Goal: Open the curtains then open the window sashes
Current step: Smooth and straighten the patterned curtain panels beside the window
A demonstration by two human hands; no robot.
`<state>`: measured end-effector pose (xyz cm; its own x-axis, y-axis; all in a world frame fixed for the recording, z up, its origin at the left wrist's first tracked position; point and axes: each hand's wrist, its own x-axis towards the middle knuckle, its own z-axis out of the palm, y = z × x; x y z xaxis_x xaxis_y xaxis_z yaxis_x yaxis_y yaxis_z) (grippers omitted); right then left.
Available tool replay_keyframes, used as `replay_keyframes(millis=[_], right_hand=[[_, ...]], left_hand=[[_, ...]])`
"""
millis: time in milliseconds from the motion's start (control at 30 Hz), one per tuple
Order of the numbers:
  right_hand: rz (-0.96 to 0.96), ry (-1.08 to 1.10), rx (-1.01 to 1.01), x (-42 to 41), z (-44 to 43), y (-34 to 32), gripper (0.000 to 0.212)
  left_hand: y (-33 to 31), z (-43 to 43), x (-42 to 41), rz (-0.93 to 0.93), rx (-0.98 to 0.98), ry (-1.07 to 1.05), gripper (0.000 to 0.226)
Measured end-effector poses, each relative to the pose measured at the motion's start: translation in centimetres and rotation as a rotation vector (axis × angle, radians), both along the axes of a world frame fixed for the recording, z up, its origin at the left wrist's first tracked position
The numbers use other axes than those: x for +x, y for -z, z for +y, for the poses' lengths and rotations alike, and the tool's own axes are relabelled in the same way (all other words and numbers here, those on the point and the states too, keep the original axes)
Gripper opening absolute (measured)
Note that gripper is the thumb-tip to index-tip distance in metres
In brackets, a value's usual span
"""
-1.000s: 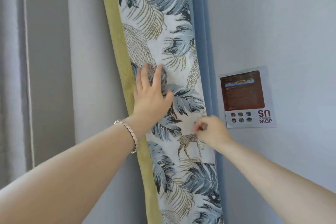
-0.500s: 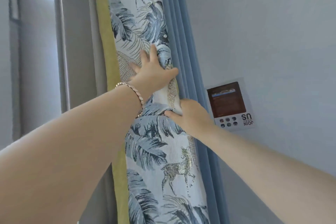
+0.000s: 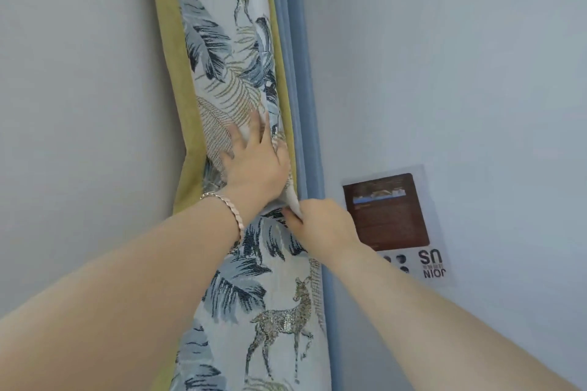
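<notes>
Fingers [image 3: 254,133] on bunched leaf-patterned curtain [image 3: 222,41]

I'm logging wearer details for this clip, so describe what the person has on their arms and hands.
Both forearms are bare, with no sleeves in view. The left hand has a slim, metallic, rose-gold-toned bracelet of small overlapping links around its wrist. The right hand and its wrist carry nothing: no watch, bracelet or glove. No rings show on the visible fingers of either hand.
</notes>
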<state>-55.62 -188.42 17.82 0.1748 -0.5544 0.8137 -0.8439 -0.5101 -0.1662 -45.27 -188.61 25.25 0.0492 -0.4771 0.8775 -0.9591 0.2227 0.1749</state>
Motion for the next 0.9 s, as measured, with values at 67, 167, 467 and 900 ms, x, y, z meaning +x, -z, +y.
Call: replay_keyframes(millis=[67, 167, 467, 900], right_hand=[[0.025, -0.03, 0.02, -1.4, -4.2, -1.2, 0.049], [0.038, -0.05, 0.041, -3.0, -9.6, -3.1, 0.047], [-0.014, -0.056, 0.051, -5.1, -23.2, -6.3, 0.035], [0.0, 0.09, 0.131, -6.0, -27.6, -3.3, 0.036]], left_hand=[[-0.7, -4.2, -1.4, 0.009, -0.03, -0.036, 0.058], [-2.1, -9.6, -3.1, 0.01, -0.063, -0.105, 0.057], [-5.5, -22.4, -5.6, -0.111, -0.044, -0.294, 0.055], [-2.7, -27.6, -6.1, -0.204, 0.097, -0.257, 0.053]])
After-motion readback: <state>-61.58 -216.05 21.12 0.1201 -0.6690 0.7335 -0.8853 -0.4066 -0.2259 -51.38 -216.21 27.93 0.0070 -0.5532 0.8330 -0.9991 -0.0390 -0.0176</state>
